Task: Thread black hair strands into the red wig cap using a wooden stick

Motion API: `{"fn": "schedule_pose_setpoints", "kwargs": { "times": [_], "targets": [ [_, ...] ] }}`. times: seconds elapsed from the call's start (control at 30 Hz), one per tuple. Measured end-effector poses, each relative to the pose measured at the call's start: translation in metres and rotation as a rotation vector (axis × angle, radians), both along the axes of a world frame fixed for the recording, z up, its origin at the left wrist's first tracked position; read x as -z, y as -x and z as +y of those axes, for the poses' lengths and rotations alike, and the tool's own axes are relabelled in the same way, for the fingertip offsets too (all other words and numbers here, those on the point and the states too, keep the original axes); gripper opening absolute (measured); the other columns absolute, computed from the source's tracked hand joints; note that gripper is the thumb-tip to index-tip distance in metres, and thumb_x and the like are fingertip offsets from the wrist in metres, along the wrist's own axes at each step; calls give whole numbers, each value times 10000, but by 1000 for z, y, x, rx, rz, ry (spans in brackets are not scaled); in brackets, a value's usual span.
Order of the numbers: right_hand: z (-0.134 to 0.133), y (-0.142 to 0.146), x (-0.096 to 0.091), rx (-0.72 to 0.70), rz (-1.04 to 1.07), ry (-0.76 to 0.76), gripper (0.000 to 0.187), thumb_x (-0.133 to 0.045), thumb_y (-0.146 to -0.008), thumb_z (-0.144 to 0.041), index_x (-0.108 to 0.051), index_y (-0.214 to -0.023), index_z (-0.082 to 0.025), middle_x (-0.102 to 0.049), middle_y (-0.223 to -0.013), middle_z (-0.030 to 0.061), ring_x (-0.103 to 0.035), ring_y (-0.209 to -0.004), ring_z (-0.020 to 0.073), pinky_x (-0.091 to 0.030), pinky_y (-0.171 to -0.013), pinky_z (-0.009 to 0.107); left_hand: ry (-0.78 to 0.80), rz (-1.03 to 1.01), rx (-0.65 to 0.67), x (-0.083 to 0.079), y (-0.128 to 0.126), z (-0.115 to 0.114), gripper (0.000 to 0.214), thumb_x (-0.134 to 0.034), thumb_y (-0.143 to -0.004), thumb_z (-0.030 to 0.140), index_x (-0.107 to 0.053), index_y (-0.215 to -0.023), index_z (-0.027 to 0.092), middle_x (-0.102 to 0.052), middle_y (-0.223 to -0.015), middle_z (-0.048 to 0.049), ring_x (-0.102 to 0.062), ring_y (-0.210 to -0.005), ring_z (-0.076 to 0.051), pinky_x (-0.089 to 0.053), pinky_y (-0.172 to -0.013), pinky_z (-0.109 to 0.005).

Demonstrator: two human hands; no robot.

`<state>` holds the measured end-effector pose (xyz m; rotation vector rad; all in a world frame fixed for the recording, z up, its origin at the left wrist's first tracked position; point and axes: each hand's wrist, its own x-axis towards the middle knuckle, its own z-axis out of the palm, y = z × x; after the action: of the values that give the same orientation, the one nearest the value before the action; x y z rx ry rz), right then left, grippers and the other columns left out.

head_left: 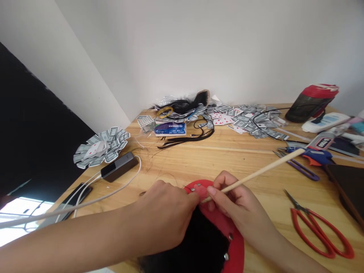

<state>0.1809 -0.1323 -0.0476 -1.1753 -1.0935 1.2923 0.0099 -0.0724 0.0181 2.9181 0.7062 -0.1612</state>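
A round red piece point(237, 248) with silver studs along its rim and a black, furry-looking middle point(199, 242) lies at the bottom centre. My left hand point(167, 212) is closed at its upper edge, thumb and fingers pressed against the red rim; the exact grip is partly hidden. Between the thumb and fingers of my right hand point(237, 201) is a pale wooden stick point(261, 170). Its lower end touches or nearly touches the red rim beside my left fingertips, and the other end slants up to the right.
Red-handled scissors point(318, 231) lie at right, near a purple-handled tool point(304, 168) and a blue glue gun point(315, 154). Playing cards point(244, 117) cover the back. A power bank point(119, 167) with white cables, a phone point(75, 199) and a card-made disc point(102, 148) are at left.
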Motion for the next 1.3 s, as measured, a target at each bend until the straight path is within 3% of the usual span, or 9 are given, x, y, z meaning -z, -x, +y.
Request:
{"fn": "schedule_pose_setpoints", "kwargs": {
  "times": [0.17, 0.3, 0.43, 0.53, 0.63, 0.73, 0.8, 1.0, 1.3],
  "targets": [
    [3, -2, -2, -19, 91, 25, 319, -619, -918, -464, -510, -782, -197, -626, -607, -29, -354, -472, 74, -216, -435, 215, -41, 81, 60, -4, 1, 0, 165, -520, -792, 48, -564, -843, 199, -685, -667, -42, -624, -474, -222, -288, -440, -297],
    [2, -2, -2, -13, 114, 40, 325, -623, -912, -470, -483, -791, -203, -622, -588, -35, -348, -467, 76, -219, -447, 218, 44, 69, 90, -3, 13, 2, 168, -496, -827, 53, -506, -771, 211, -660, -699, -11, -612, -530, -181, -308, -454, -289],
    [2, -2, -3, 8, 126, 46, 322, -624, -913, -458, -473, -788, -203, -572, -540, -65, -333, -452, 69, -225, -454, 214, 80, -131, 119, 6, 37, 2, 200, -416, -885, 68, -493, -774, 216, -611, -754, -7, -564, -577, -150, -334, -489, -265],
    [3, -2, -2, 7, 123, 60, 330, -634, -902, -472, -479, -794, -202, -580, -539, -60, -328, -453, 68, -214, -447, 213, 84, -336, 167, 15, 51, 3, 192, -431, -882, 69, -552, -831, 209, -659, -987, -68, -616, -736, -167, -399, -583, -263],
    [4, -2, 0, 5, 125, 54, 348, -651, -882, -497, -484, -793, -205, -578, -532, -63, -322, -446, 66, -206, -440, 213, 343, -544, 213, 24, 53, 7, 164, -463, -940, 121, -574, -840, 186, -665, -1221, -130, -665, -885, -189, -467, -704, -271],
    [4, -4, 2, -15, 127, 48, 356, -655, -879, -508, -485, -790, -208, -596, -548, -56, -315, -444, 62, -207, -444, 214, 658, -710, 198, 35, 48, 14, 269, -422, -1012, 237, -610, -834, 165, -737, -1113, -150, -695, -891, -204, -490, -742, -278],
    [4, -6, 2, -35, 125, 54, 352, -656, -883, -505, -493, -796, -206, -617, -588, -40, -328, -465, 65, -220, -462, 218, 774, -772, 123, 45, 45, 19, 330, -408, -1026, 307, -671, -905, 149, -770, -992, -141, -697, -811, -192, -484, -696, -270],
    [2, -12, -2, -97, 85, 77, 318, -642, -907, -482, -529, -811, -201, -621, -667, -20, -378, -541, 90, -276, -528, 242, 977, -976, -97, 77, 42, 26, 369, -500, -989, 392, -714, -851, 125, -776, -762, -112, -499, -466, -92, -350, -457, -208],
    [-3, -15, 6, -122, -84, -118, 203, -543, -983, -397, -533, -835, -258, -571, -804, -20, -519, -712, 138, -411, -645, 247, 1158, -997, -232, 98, 49, 21, 376, -519, -971, 440, -682, -831, 130, -752, -739, -102, -420, -425, -79, -285, -417, -216]
  ]
}}
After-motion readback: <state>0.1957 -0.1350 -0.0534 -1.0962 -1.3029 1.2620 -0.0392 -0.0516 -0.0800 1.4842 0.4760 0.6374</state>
